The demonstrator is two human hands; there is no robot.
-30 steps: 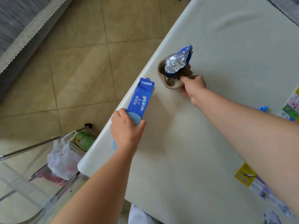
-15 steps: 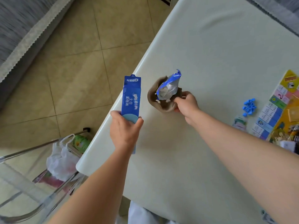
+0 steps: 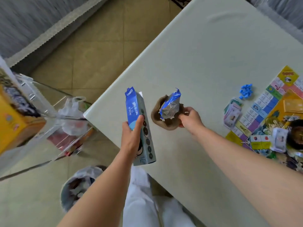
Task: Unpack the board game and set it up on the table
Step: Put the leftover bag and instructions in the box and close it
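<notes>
Head view. Left hand (image 3: 131,135) grips a blue box (image 3: 132,105), thumb across its front; the box is upright over the table's (image 3: 205,63) near-left corner. Right hand (image 3: 190,119) pinches the rim of a brown bowl (image 3: 164,126) just beside the box. A torn wrapper (image 3: 170,107) stands in the bowl. Cannot tell whether the bowl rests on the table. Board (image 3: 270,104) lies flat at the right edge, with cards (image 3: 232,113) just beside it and blue pieces (image 3: 246,93) near its left side.
</notes>
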